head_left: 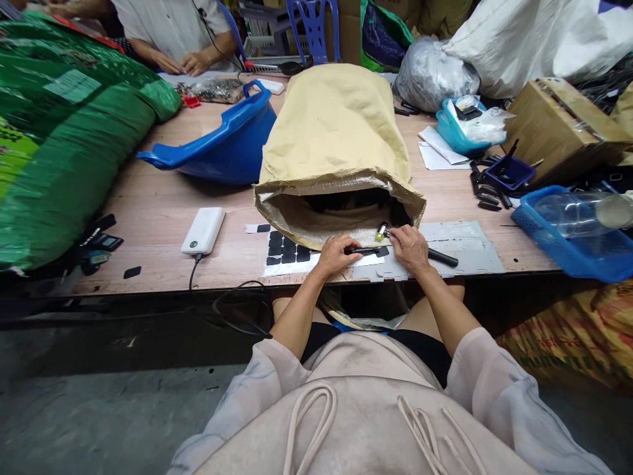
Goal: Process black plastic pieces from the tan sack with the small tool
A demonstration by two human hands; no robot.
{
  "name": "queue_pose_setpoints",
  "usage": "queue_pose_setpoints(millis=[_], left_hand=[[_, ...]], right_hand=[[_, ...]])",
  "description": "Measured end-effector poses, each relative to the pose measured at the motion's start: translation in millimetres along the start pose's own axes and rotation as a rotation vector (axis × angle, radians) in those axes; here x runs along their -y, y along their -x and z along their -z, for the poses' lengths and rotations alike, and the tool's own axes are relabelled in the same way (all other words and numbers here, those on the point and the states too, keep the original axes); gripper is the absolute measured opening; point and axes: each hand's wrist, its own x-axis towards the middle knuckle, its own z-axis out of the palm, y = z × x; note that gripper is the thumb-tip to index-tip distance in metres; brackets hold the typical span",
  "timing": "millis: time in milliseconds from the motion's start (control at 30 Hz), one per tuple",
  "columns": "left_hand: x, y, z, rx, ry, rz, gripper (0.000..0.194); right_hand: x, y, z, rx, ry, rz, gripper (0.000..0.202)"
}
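Observation:
My left hand (pixel 338 255) is closed on a slim black part (pixel 363 251) near the table's front edge. Just right of it, my right hand (pixel 409 247) is closed around a tool with a shiny metal and yellow-green head (pixel 381 231). A black handle (pixel 443 257) sticks out on the far side of that hand; whether it belongs to the same tool is hidden. Beneath both hands lies a grey board (pixel 459 245). A white sheet with black square stickers (pixel 281 249) is left of my left hand. Behind them, a tan sack (pixel 341 125) lies with its mouth open toward me, dark contents inside.
A white power bank (pixel 203 230) with a cable and a blue basin (pixel 225 142) stand to the left, beside green bags (pixel 79 138). At right are a blue tray (pixel 568 254), black parts and a cardboard box (pixel 564 132). Another person's hands (pixel 185 64) work across the table.

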Motion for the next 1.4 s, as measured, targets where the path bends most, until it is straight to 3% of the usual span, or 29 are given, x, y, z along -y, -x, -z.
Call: queue_pose_setpoints(millis=[300,500,633,1133,1400], left_hand=[[-2,-4,-0.8,-0.007,0.093,0.067,0.021],[-5,-5,1.0,-0.003,0.102,0.063,0.017],[-5,-5,2.0,0.005,0.06,0.053,0.009],[-5,-5,-2.6,-0.022,0.081,0.085,0.019],[-4,-5,-0.8,-0.009,0.074,0.074,0.02]], right_hand=[[37,11,27,-0.062,-0.312,0.083,0.033],[64,17,29,-0.04,-0.405,0.11,0.032],[71,20,26,-0.02,-0.346,0.135,0.03],[54,25,31,0.003,-0.329,0.016,0.031],[16,-7,25,-0.05,-0.17,-0.031,0.03]])
